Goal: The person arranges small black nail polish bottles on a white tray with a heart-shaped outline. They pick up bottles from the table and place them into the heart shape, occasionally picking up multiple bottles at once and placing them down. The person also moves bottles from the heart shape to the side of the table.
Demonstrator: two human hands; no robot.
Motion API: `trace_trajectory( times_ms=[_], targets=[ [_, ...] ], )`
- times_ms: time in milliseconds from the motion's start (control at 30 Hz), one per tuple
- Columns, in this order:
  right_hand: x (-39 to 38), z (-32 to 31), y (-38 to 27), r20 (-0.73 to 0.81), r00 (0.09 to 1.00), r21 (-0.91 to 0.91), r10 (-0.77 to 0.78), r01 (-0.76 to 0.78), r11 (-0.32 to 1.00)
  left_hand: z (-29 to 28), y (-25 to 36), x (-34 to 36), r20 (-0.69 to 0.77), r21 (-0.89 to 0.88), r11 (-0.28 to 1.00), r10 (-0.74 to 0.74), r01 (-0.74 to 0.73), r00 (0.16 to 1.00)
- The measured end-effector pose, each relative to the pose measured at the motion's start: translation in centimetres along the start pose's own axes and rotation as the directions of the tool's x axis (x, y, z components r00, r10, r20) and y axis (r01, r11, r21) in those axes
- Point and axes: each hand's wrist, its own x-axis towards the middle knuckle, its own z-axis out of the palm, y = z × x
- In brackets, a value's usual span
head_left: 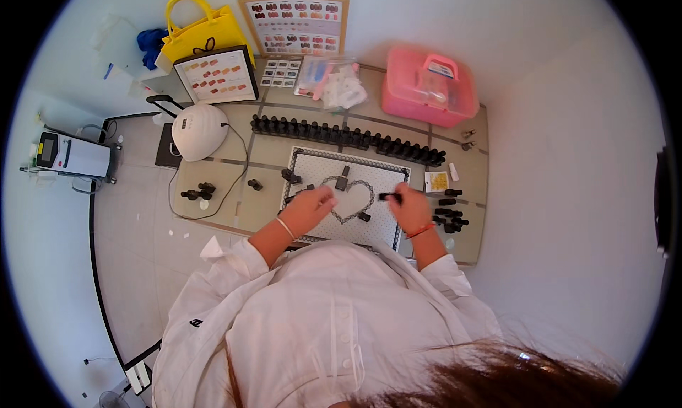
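A small dark bottle lies on its side, held at the fingertips of the right hand, just right of the frame's centre, over the white mat with a heart outline; the left hand rests curled on the mat's left part, touching another small dark bottle

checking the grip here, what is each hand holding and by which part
The right hand holds a small dark bottle by one end, the rest sticking out left. Whether the left hand, resting on the white mat, holds anything cannot be told.
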Motion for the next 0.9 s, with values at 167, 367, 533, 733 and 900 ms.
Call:
trace_trajectory(
  times_ms=[167, 367, 533, 733, 900],
  targets=[
    [0.7, -2.4, 9.3, -0.192, 0.961, -0.301, 0.197, -0.249, 0.921, -3.2, -5.3, -3.5, -0.229, 0.139, 0.974, -0.145, 0.180, 0.962],
    [1.3, -2.6, 14.0, -0.038, 0.974, -0.605, 0.224, -0.200, 0.770, -4.2, -10.6, -6.9, -0.323, 0.396, 0.870, -0.169, 0.295, 0.931],
    [2.1, -1.4, 16.5, 0.023, 0.972, -0.712, 0.234, -0.148, 0.687, -2.8, -10.4, -7.4, -0.311, 0.421, 0.838, -0.227, 0.348, 0.923],
    [2.5, -1.2, 16.2, 0.017, 0.962, -0.760, 0.272, -0.164, 0.629, -1.3, -11.9, -6.4, -0.197, 0.433, 0.858, -0.208, 0.275, 0.958],
    [2.5, -1.4, 14.9, -0.055, 0.977, -0.745, 0.205, -0.177, 0.644, -1.3, -14.2, -5.5, -0.206, -0.107, 0.906, -0.424, 0.410, 0.882]
  ],
)
